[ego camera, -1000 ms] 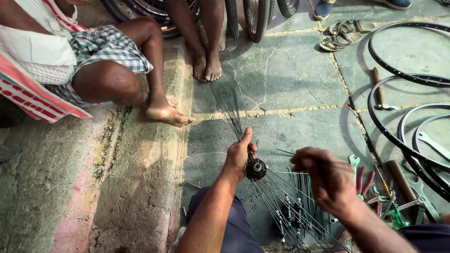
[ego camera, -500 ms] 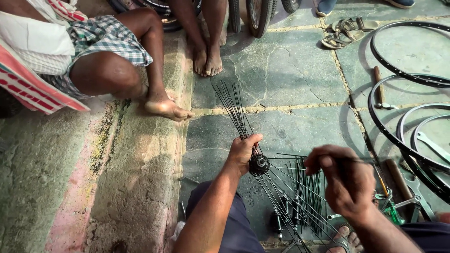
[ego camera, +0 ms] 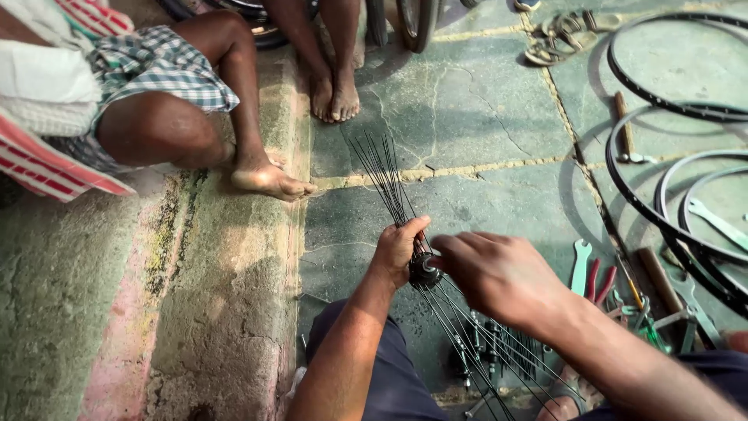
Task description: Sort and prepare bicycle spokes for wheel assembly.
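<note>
The left hand (ego camera: 399, 248) is clenching a small black wheel hub (ego camera: 425, 270) and holding it just above the stone floor (ego camera: 483, 179), in front of the person's knees. A bundle of thin dark spokes (ego camera: 383, 181) is fanning up and away from the hub, and more spokes are trailing down toward the person's lap. The right hand (ego camera: 499, 274) is reaching across to the hub from the right, with its fingertips touching the hub's flange; whether those fingers are pinching a single spoke or only resting there cannot be told, since the hand itself is covering the contact.

Judged from this position, the step in hand is the seating of a spoke at the hub. To do it well, the left hand should be keeping the hub steady and turned so that the working hole is facing the right hand. The loose spokes should be kept gathered to one side (a stray one crossing the flange is likely to snag). The spoke head should be drawn fully home before the next is taken up.

Black wheel rims (ego camera: 670, 93) are lying on the floor well apart to the right, and red-handled pliers (ego camera: 600, 282) and a flat spanner (ego camera: 580, 267) are lying near the right forearm. Another person's bare foot (ego camera: 269, 181) is resting on the floor beyond the spokes.
</note>
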